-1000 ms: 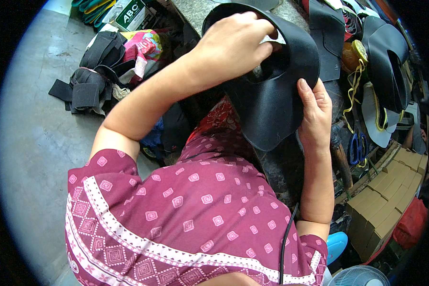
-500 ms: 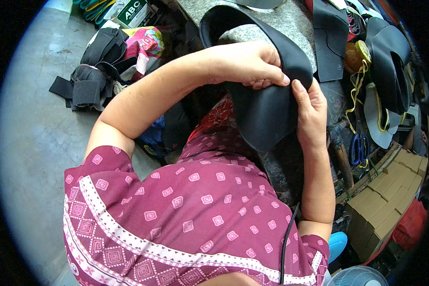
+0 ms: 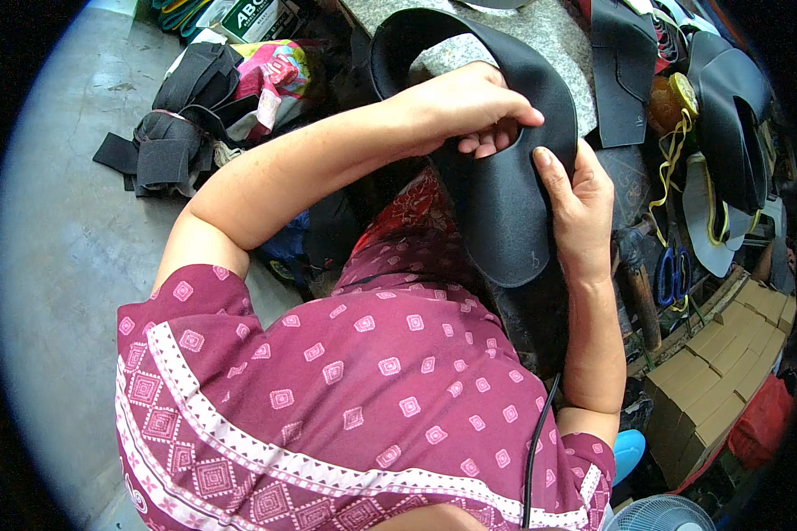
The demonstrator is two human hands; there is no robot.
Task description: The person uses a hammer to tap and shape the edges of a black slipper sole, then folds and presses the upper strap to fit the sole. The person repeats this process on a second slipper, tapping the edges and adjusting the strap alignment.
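1. Head view: the person holds a black leather shoe upper (image 3: 496, 203) with both hands, above the lap and in front of a grey stone surface (image 3: 540, 35).
2. The left hand (image 3: 469, 106) reaches across from the left and lies on top of the shoe upper. Its fingers (image 3: 491, 142) are curled together and go into the oval opening of the piece, so they are clamped on its edge.
3. The right hand (image 3: 580, 208) grips the right edge of the same piece. The thumb presses on the outer face near the opening, and the other fingers are behind the leather, so I cannot see them fully.
4. The shoe upper is curved, with its long strap part bending up and over toward the stone surface, and its rounded end points down to the person's lap.
5. On the right, more black leather pieces (image 3: 726, 115) lie in a pile, well apart from the hands. Blue-handled scissors (image 3: 673, 274) lie below them, near a yellow cord (image 3: 673, 168).
6. Cardboard boxes (image 3: 717, 380) stand at the lower right.
7. On the floor at the upper left lies a heap of black straps (image 3: 164, 146), beside a colourful bag (image 3: 279, 75).
8. The person wears a dark red patterned shirt (image 3: 345, 407).
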